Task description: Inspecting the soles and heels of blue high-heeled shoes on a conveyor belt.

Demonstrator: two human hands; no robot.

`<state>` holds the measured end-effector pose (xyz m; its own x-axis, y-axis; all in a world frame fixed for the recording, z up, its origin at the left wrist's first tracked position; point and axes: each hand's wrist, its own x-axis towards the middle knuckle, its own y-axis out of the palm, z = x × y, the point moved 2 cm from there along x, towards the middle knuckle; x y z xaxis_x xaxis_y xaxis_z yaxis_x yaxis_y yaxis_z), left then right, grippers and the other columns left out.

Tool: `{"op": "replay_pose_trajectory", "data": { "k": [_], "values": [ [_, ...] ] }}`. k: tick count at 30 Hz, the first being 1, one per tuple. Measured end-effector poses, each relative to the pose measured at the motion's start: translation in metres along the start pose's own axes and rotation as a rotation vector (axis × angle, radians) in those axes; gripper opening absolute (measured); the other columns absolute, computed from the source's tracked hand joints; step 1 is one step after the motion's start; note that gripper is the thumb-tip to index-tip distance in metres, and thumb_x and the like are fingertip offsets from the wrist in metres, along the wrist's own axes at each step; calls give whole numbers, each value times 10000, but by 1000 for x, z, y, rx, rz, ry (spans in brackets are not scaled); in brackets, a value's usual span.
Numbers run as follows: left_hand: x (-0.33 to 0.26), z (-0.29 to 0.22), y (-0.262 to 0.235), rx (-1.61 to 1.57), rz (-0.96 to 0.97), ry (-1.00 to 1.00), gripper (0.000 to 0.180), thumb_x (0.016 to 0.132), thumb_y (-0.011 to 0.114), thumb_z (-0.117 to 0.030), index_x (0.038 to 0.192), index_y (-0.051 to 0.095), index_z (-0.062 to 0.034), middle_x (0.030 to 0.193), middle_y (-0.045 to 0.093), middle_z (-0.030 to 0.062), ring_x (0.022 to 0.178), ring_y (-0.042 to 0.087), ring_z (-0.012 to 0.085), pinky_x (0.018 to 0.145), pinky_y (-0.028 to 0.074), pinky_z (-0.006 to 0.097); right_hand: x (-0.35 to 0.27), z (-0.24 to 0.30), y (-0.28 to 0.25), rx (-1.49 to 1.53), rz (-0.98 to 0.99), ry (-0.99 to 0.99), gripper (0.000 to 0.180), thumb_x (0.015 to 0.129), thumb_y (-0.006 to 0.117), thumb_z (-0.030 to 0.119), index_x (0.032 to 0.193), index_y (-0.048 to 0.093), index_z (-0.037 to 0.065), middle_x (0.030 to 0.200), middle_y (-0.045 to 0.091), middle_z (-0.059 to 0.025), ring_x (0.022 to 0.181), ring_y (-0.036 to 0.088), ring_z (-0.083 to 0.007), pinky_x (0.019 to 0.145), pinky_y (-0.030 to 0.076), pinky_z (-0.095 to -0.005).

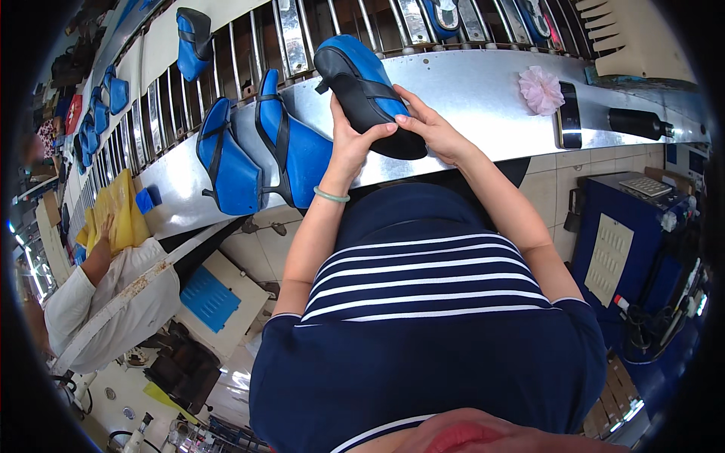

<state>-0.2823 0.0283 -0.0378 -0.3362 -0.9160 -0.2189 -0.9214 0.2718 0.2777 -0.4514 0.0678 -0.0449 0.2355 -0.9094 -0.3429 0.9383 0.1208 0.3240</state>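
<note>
Far left, a co-worker's hand [105, 228] rests on yellow sheeting [128, 202]. Two shoes [229, 167] lie side by side on the metal ledge [487, 90], just left of you. Between them and the flower [541, 90] is the held shoe [355, 84], up off the ledge, tilted, dark underside mostly toward you. Your left hand [353, 140] grips it, thumb pressed on the underside, most fingers hidden behind. Your right hand [434, 128] pinches the near end from the other side. Progress, my judgement: strap, heel and sole look fitted; handling seems partway, setting down not yet done. Cannot tell what finishing remains.
</note>
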Motion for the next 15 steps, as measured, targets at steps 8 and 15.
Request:
{"op": "replay_pose_trajectory", "data": {
  "k": [8, 15],
  "values": [
    [-1, -1, 5, -12, -80, 8, 959, 654, 774, 8, 1453, 246, -42, 1261, 501, 140, 1154, 555, 254, 1005, 463, 368, 0, -4, 1, -13, 13, -18, 679, 1011, 570, 251, 1565, 219, 76, 1458, 441, -208, 1300, 477, -236, 1076, 385, -335],
    [2, 0, 4, -59, -57, -25, 1063, 625, 773, 63, 1495, 172, -38, 1279, 476, 158, 1145, 573, 260, 962, 518, 349, 0, -20, -1, -282, -73, -224, 618, 1047, 492, 244, 1569, 212, 68, 1566, 322, -151, 1400, 363, -210, 1137, 288, -312]
  ]
}}
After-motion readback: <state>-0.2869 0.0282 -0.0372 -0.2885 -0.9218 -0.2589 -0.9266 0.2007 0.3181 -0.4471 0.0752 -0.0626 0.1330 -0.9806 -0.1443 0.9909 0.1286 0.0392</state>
